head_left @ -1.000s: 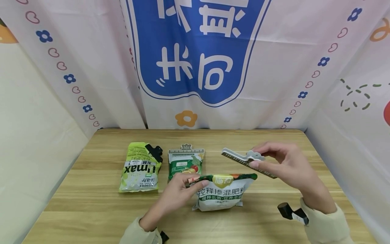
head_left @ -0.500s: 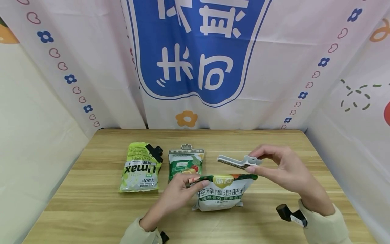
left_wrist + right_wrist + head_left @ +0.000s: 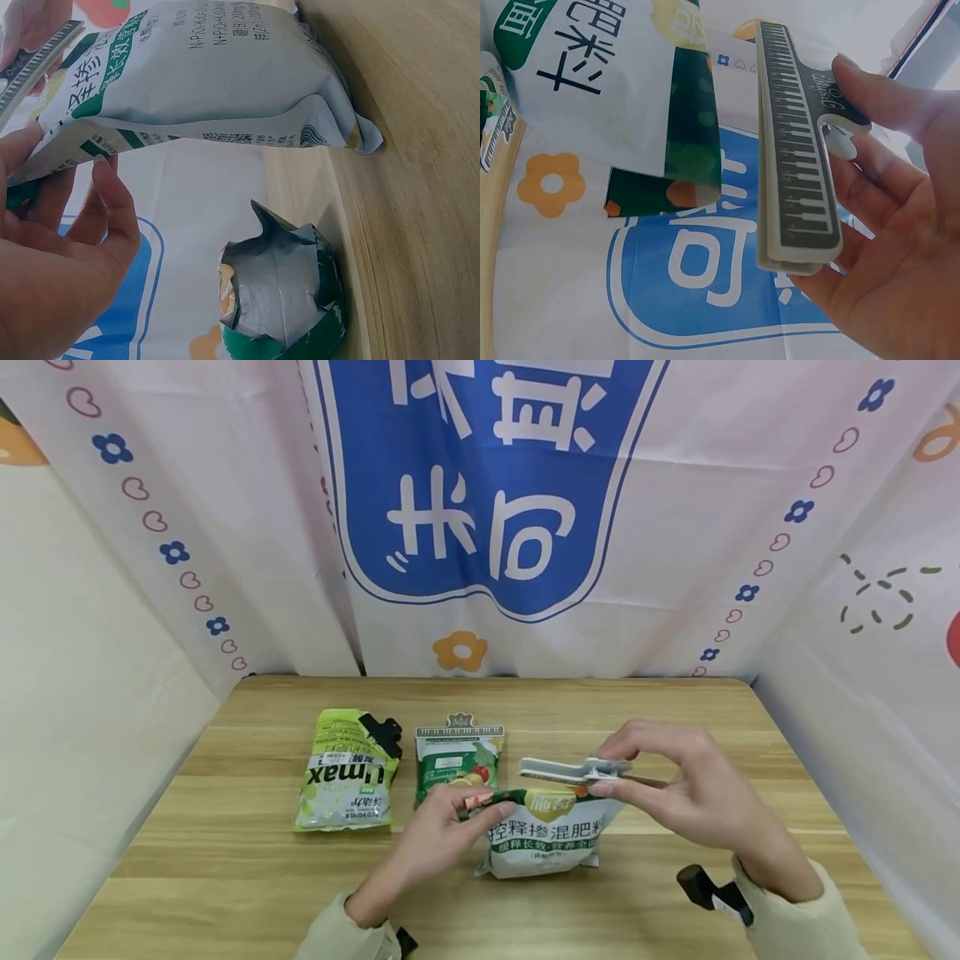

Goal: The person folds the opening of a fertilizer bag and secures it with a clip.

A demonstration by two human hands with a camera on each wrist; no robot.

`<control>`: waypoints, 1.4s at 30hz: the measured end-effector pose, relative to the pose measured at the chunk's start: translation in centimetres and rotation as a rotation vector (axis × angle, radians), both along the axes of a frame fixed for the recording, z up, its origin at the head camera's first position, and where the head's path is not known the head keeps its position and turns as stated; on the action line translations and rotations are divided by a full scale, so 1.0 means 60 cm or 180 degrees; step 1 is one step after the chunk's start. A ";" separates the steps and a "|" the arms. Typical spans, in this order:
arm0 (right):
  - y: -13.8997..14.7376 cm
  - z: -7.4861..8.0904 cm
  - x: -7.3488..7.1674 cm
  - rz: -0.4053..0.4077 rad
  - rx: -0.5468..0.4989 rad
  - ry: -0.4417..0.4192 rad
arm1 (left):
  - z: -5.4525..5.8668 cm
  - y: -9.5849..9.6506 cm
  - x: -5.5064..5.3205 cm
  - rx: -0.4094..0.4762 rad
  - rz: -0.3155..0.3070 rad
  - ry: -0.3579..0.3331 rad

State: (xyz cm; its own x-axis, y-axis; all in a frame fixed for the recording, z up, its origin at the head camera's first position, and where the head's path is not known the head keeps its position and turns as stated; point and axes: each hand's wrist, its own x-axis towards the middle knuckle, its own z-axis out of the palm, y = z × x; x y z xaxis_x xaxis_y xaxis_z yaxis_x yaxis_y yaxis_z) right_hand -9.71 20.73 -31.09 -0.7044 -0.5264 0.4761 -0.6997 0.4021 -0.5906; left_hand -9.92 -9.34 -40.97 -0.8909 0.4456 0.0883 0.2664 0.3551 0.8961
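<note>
My left hand (image 3: 444,833) pinches the folded-over top of a white and green fertilizer bag (image 3: 543,852) at its left end. The bag stands upright on the table, its dark green fold lying along the top. Between thumb and fingers, my right hand (image 3: 693,789) holds a long bag clip (image 3: 799,142) with a piano-key pattern by its handles. In the head view the clip overlaps the right part of the fold. In the right wrist view, a gap shows between clip and bag. The left wrist view has the left fingers (image 3: 116,199) under the fold.
Behind the bag lies a smaller green bag (image 3: 450,768) with a similar piano-key clip (image 3: 460,731) across its top. To its left is a lime-green bag (image 3: 345,777) with a black clip (image 3: 382,735) on a corner. A printed cloth (image 3: 660,635) hangs behind the wooden table (image 3: 225,868).
My right hand has brought the clip left and down to the fold of the bag, turning it more level. The left hand and the bag have stayed in place.
</note>
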 end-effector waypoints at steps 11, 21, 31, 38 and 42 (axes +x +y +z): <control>-0.015 -0.002 -0.010 0.0229 0.0133 0.0072 | 0.003 -0.002 -0.002 0.0012 -0.0030 0.0022; -0.037 -0.023 -0.026 0.0374 0.0248 -0.0128 | -0.001 0.000 -0.001 0.0110 -0.0027 -0.0051; -0.049 -0.025 -0.024 0.0341 0.0373 -0.0319 | -0.006 0.001 -0.001 0.0218 -0.0040 -0.0119; -0.052 -0.029 -0.025 0.0336 0.0362 -0.0367 | -0.008 0.002 -0.001 0.0372 -0.0085 -0.0216; -0.053 -0.032 -0.027 0.0340 0.0370 -0.0350 | -0.010 0.004 -0.002 0.0512 -0.0093 -0.0313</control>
